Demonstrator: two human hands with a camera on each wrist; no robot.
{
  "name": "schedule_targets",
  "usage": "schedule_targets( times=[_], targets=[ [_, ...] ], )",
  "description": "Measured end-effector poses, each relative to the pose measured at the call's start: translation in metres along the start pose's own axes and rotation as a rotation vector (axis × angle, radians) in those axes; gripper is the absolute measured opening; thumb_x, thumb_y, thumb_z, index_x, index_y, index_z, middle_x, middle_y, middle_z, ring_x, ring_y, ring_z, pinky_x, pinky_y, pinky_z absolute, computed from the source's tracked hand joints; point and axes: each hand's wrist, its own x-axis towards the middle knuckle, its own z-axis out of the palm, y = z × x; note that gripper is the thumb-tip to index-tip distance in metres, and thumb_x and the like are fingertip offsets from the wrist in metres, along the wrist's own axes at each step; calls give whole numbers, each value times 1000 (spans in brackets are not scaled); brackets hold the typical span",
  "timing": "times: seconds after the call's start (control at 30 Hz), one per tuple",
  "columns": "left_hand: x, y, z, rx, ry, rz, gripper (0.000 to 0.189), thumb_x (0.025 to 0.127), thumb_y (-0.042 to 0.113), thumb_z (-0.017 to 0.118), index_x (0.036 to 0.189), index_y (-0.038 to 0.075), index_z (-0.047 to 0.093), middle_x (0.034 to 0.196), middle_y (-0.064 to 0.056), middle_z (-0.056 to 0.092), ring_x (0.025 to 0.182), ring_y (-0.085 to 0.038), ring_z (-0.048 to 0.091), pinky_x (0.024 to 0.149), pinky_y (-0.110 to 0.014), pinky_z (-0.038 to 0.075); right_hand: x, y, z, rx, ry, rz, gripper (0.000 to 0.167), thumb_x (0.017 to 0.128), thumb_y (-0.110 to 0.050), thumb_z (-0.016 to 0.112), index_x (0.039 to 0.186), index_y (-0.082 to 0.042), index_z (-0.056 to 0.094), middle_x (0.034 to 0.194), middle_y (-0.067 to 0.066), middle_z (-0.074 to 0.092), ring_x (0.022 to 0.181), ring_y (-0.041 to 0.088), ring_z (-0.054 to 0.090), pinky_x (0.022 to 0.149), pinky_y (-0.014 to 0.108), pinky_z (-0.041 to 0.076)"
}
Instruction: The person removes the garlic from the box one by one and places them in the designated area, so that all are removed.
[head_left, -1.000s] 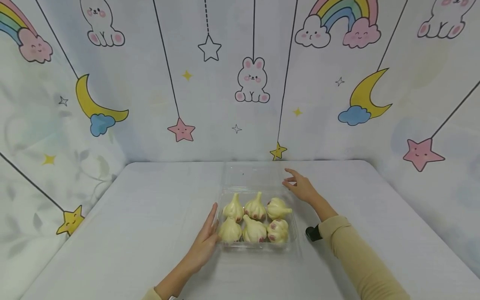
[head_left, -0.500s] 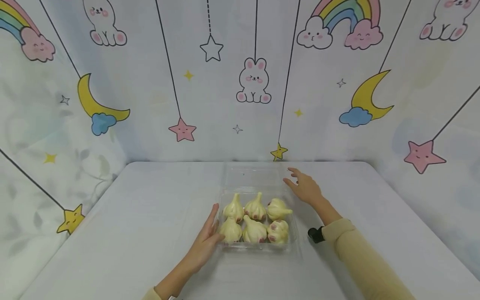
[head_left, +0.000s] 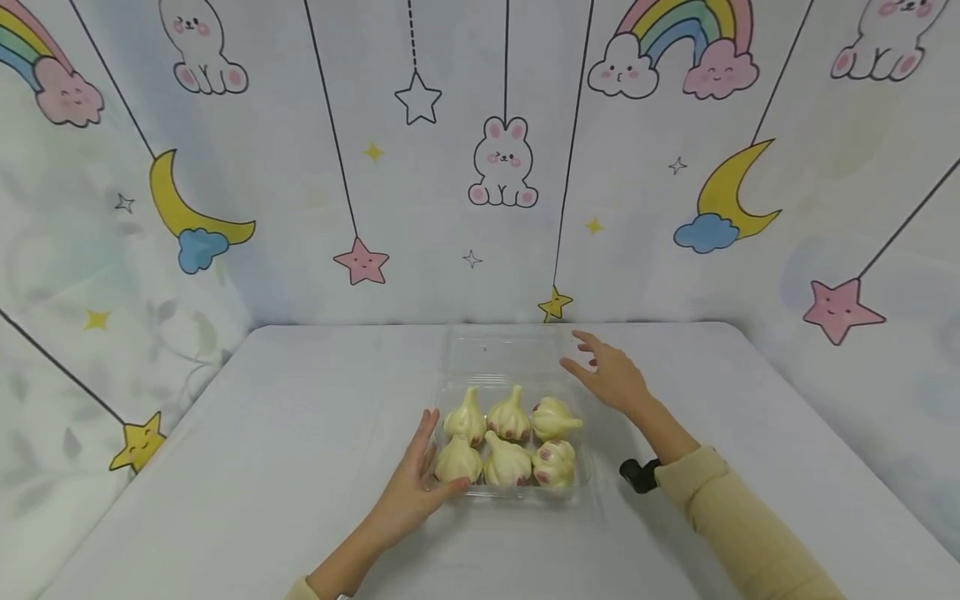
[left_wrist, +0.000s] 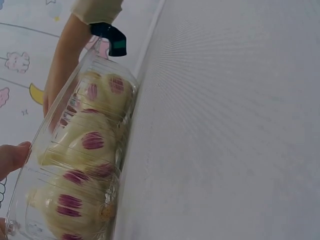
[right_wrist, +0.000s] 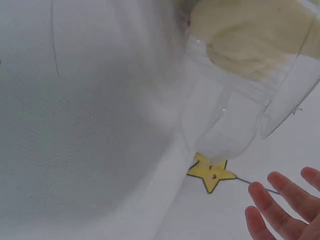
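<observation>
A clear plastic clamshell box (head_left: 525, 492) stands on the table with several garlic bulbs (head_left: 507, 460) in two rows. Its transparent lid (head_left: 502, 357) is folded back behind it. My left hand (head_left: 405, 492) rests against the box's left side, fingers extended and thumb spread over the front left corner. In the left wrist view the thumb (left_wrist: 14, 157) meets the box's rim. Beside the lid's right edge is my right hand (head_left: 611, 379), fingers spread and holding nothing. The right wrist view shows its fingers (right_wrist: 280, 212) apart from the plastic.
A white cloth covers the table (head_left: 315, 400). Behind it hangs a backdrop (head_left: 420, 192) printed with stars, moons and rabbits. A black wrist-worn device (head_left: 640, 476) sits below the right sleeve (head_left: 738, 517).
My left thumb has spread rightward over the box's front left corner. My right hand has shifted slightly right, its thumb and fingers wider apart. Box and garlic bulbs stay in place.
</observation>
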Motion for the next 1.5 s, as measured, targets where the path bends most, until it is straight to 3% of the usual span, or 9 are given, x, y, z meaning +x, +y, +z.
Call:
schedule_targets(
  times=[0.37, 0.63, 0.87, 1.0, 1.5],
  targets=[
    [0, 1, -1, 69, 18, 10, 93, 79, 24, 72, 148, 19, 10, 152, -8, -13, 134, -42, 5, 102, -57, 22, -18, -26, -2, 25, 40, -58, 68, 87, -49, 55, 141, -14, 34, 129, 13, 52, 104, 32, 56, 75, 48, 49],
    [1, 1, -2, 126, 0, 50, 92, 80, 25, 71, 148, 17, 9, 152, -14, -4, 132, -45, 15, 98, -59, 27, -31, -43, -2, 58, 46, -102, 66, 86, -47, 57, 140, -15, 36, 129, 11, 52, 105, 29, 56, 77, 48, 48],
    [0, 2, -6, 184, 20, 29, 98, 78, 27, 73, 147, 5, 7, 152, -15, 5, 135, -37, 14, 105, -48, 23, -37, -56, 2, 43, 51, -142, 66, 85, -41, 62, 140, -14, 37, 129, 11, 52, 106, 28, 55, 77, 47, 48],
    [0, 5, -8, 193, 24, 12, 98, 78, 26, 73, 146, 3, 7, 151, -16, 6, 137, -34, 10, 106, -47, 22, -41, -62, 4, 56, 52, -157, 65, 85, -38, 63, 140, -13, 37, 129, 11, 52, 106, 28, 55, 78, 47, 48],
    [-3, 5, -6, 121, 9, -6, 97, 81, 23, 71, 146, 5, 2, 151, -18, -2, 129, -49, 17, 102, -53, 24, -50, -90, 18, 99, 15, -221, 63, 84, -35, 65, 139, -14, 40, 131, 7, 50, 105, 25, 55, 79, 43, 48]
  ],
)
